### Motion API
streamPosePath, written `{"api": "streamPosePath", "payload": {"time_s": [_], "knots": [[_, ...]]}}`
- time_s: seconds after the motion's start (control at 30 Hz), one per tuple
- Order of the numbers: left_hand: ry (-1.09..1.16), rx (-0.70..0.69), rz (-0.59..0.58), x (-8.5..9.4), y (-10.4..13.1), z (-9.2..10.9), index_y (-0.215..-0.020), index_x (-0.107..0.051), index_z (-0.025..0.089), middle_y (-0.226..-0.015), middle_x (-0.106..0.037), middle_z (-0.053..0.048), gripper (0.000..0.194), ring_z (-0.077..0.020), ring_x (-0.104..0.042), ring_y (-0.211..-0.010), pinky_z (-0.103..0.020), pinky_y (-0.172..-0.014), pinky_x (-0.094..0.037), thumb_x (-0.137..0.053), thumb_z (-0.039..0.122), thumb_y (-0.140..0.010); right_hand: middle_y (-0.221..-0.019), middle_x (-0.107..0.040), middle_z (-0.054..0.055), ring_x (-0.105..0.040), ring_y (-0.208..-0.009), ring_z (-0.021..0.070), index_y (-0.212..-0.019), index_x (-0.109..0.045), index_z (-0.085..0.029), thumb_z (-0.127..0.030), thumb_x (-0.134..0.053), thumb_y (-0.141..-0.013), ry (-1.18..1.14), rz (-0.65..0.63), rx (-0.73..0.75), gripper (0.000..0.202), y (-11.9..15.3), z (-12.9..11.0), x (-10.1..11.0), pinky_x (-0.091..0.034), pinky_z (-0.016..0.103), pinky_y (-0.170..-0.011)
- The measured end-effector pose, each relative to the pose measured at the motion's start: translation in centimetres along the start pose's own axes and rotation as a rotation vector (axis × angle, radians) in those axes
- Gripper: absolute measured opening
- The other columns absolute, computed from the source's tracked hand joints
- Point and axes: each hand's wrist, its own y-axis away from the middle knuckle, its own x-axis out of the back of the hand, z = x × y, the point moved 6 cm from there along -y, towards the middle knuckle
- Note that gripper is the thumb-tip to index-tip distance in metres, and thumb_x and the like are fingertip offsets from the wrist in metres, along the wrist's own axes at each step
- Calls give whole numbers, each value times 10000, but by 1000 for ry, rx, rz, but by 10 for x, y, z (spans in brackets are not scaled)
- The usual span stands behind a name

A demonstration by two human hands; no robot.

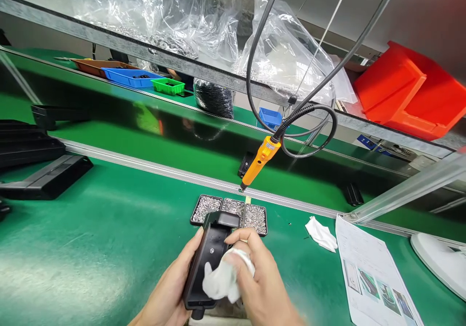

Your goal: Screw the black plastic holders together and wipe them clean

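Observation:
My left hand (174, 280) is wrapped round the left side of a long black plastic housing (213, 236), which is tilted up over the front of the bench. A bunched white cloth (223, 278) is gripped in my right hand (260, 277), against the face of the housing. One small round metal spot shows on that face, above the cloth. Just beyond the housing's far end stand small black trays of metal screws (256, 218), partly hidden by it. An orange electric screwdriver (260, 163) hangs from a cable behind the trays.
Black housings (51, 178) lie at the left on the green bench (120, 224). To the right are a white cloth (321, 234) and a printed instruction sheet (371, 272). Overhead, a metal shelf (120, 40) bears plastic bags and a red bin (407, 93). A slanted metal post (407, 190) stands right.

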Motion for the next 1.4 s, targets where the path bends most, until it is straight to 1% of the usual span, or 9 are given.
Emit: {"api": "streamPosePath", "payload": {"time_s": [0.13, 0.27, 0.37, 0.63, 0.8, 1.0, 1.13, 1.27, 1.4], "knots": [[3, 17, -14, -1, 2, 0, -1299, -682, 138, -1061, -769, -92, 513, -260, -723, -951, -316, -797, -591, -714, 475, -913, -1110, -597, 60, -650, -970, 176, -1050, -600, -237, -151, -580, -938, 456, 62, 283, 143, 10, -21, -8, -575, 290, -848], [7, -6, 16, 0, 2, 5, -1255, -708, 144, -1045, -768, -91, 467, -247, -724, -909, -294, -751, -586, -728, 452, -905, -1216, -596, 79, -660, -1015, 231, -1242, -592, -265, -204, -673, -900, 819, 67, 357, 357, 19, -26, -19, -627, 346, -825], [-3, -8, 53, 3, 3, 7, -1165, -750, 140, -982, -772, -86, 421, -229, -717, -821, -284, -702, -579, -734, 462, -895, -1235, -629, 82, -632, -1119, 292, -1296, -587, -254, -271, -640, -932, 994, 54, 457, 368, 28, -22, -26, -630, 402, -844], [10, 32, -42, -1, 4, -2, -884, -781, 101, -716, -691, -62, 418, -202, -633, -649, -290, -604, -547, -788, 515, -823, -889, -659, 26, -616, -758, 173, -1033, -661, -236, -89, -503, -968, 894, 173, 582, 225, 29, -15, -28, -522, 284, -655], [-16, -30, 29, 5, 3, -4, -1116, -766, 136, -934, -749, -74, 470, -237, -680, -877, -315, -809, -579, -819, 485, -807, -1009, -693, 96, -611, -801, 199, -1156, -641, -127, -56, -468, -966, 907, 242, 695, 267, 25, -25, -26, -503, 320, -683], [-28, 0, 11, 6, 2, -3, -996, -787, 114, -825, -732, -78, 474, -200, -625, -712, -297, -662, -561, -802, 545, -799, -844, -678, 23, -570, -687, 170, -961, -653, -185, -81, -491, -974, 955, 329, 649, 193, 30, -21, -31, -439, 309, -619], [9, -16, 12, 5, 2, -4, -1081, -777, 143, -850, -728, -43, 440, -191, -635, -798, -265, -736, -558, -816, 488, -811, -881, -681, 84, -575, -715, 188, -1056, -659, -119, -79, -445, -975, 901, 301, 761, 232, 26, -27, -29, -431, 310, -607], [-9, 17, 17, 3, 3, -8, -1016, -786, 118, -808, -703, -55, 454, -205, -623, -760, -282, -699, -560, -818, 513, -794, -814, -660, 63, -514, -645, 167, -962, -665, -133, -76, -474, -970, 970, 388, 712, 200, 26, -23, -28, -357, 316, -561], [-15, -14, 48, 5, 4, -8, -1115, -769, 133, -886, -717, -68, 481, -227, -645, -877, -290, -773, -573, -808, 503, -810, -817, -656, 65, -551, -686, 181, -971, -664, -132, -100, -486, -967, 951, 348, 753, 181, 26, -25, -28, -354, 318, -582]]}}
